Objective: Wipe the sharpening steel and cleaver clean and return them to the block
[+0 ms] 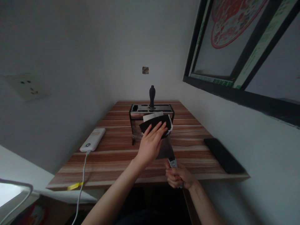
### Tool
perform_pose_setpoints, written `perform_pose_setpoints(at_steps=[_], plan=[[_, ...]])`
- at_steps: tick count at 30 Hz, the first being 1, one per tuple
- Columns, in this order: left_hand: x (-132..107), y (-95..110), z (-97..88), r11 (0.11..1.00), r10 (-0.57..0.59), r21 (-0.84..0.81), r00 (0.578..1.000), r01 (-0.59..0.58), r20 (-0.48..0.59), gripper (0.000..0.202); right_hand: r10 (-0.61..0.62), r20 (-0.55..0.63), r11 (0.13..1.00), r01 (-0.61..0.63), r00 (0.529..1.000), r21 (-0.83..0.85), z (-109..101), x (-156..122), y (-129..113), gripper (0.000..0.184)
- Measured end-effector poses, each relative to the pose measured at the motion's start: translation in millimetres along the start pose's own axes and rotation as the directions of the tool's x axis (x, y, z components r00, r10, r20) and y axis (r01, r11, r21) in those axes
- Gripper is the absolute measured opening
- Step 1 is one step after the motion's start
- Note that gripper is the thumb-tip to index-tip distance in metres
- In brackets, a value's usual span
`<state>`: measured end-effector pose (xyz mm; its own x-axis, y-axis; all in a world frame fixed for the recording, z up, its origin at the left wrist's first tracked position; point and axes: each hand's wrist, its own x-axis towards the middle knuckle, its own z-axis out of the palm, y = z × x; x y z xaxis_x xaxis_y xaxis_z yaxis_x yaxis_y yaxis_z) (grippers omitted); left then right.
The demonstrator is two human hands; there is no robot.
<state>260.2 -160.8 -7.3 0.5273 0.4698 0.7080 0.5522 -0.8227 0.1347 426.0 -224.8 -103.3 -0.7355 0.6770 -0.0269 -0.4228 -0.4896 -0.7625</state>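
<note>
My right hand (179, 176) is wrapped around the wrapped-looking pale handle of a kitchen knife (167, 148), its broad blade pointing away from me. My left hand (152, 140) lies over a black folded sheet (152, 122) with a whitish edge, pressing it on the far part of the blade. The thumb and underside of that hand are hidden. Above the sheet a pale flat edge sticks out; I cannot tell whether it is blade or sheet. Just behind stands a metal knife rack (138, 116) with slots in its top, holding an upright black-handled tool (152, 95).
The striped wooden table (112, 165) ends between walls. A white power bank (93, 140) with a cable (83, 172) lies at left, a yellow strip (74, 186) near the front edge. A black phone (223, 156) rests at right, under a dark-framed window (234, 56).
</note>
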Motion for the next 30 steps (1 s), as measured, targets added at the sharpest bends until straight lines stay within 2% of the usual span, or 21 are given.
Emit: perform_pose_setpoints(at_steps=[7,11,13,16,21,30], plan=[[-35.3,21.5,10.4,0.995,0.03,-0.094,0.992,-0.018,0.121,0.045,0.021,-0.084,1.0,-0.022,0.996,-0.017,1.3,1.5,-0.4,0.026],[-57.4,33.7,16.2,0.984,0.058,-0.177,0.981,-0.025,0.184,0.043,0.051,-0.123,0.994,-0.062,0.991,-0.088,-5.4,3.4,4.7,0.043],[-67.9,38.4,19.8,0.976,0.067,-0.215,0.978,-0.024,0.195,0.043,0.06,-0.138,0.991,-0.076,0.989,-0.114,-8.1,4.0,7.4,0.053],[-79.7,43.0,26.1,0.968,0.029,-0.251,0.986,0.013,0.164,0.044,0.054,-0.176,0.989,-0.076,0.983,-0.124,-8.7,4.4,9.5,0.055],[-86.0,47.1,34.0,0.955,-0.032,-0.289,0.993,0.065,0.118,0.045,0.049,-0.232,0.987,-0.083,0.971,-0.137,-6.4,4.6,9.7,0.054],[-81.7,46.5,33.9,0.959,-0.037,-0.276,0.994,0.064,0.105,0.044,0.036,-0.269,0.99,-0.071,0.963,-0.121,0.9,6.5,4.8,0.054]])
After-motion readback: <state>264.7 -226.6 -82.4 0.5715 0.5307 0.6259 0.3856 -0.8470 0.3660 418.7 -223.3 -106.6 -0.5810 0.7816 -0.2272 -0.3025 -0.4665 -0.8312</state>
